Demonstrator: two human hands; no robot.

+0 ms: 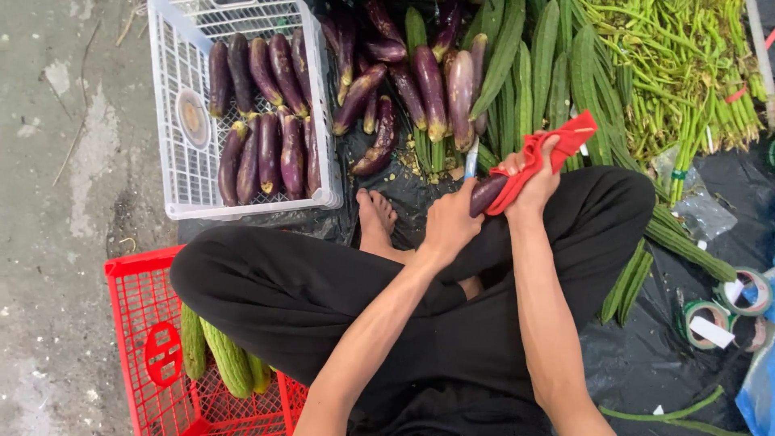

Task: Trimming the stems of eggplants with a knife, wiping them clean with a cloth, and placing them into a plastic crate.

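Left hand (449, 222) grips my eggplant (487, 194) end; right hand (533, 179) wraps a red cloth (549, 149) around it.

Produce spread on black plastic sheet (646, 363) over concrete floor (73, 161).
We see white crate (182, 173) at eleven o'clock, red crate (133, 323) at seven.

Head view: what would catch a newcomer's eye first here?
At centre, the right hand rubs a bright red cloth over a dark purple eggplant that the left hand grips. Upper left, a white plastic crate holds rows of purple eggplants; lower left, a red plastic crate holds green gourds.
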